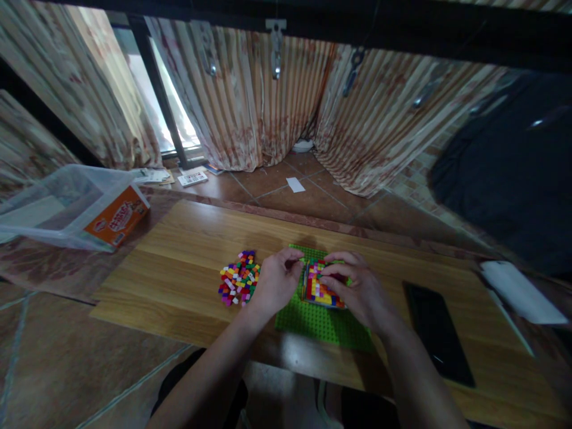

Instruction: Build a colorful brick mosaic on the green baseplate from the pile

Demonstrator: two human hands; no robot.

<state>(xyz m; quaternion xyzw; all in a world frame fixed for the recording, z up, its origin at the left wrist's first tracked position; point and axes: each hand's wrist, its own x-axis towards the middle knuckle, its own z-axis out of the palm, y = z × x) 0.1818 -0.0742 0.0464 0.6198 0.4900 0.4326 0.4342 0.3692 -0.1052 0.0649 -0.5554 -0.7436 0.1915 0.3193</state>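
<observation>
A green studded baseplate (322, 330) lies on the wooden table, partly under my hands. On it stands a low, roughly square build of coloured toy bricks (322, 291), with red, yellow, orange, pink and blue showing. My left hand (277, 281) is at the build's left side, its thumb and index finger pinched together around what looks like a tiny light green toy brick (302, 260). From the right, my right hand (357, 286) curls over the build, fingertips touching its top; the fingers cover part of it. Left of my left hand is a loose pile of small mixed-colour bricks (239, 279).
A clear plastic bin (67, 229) with an orange label stands beyond the table's left end. On the right of the table (179, 262) lies a black tablet-like slab (438, 333), with a white object (521, 289) farther right. Clips (276, 56) hang from a dark bar overhead.
</observation>
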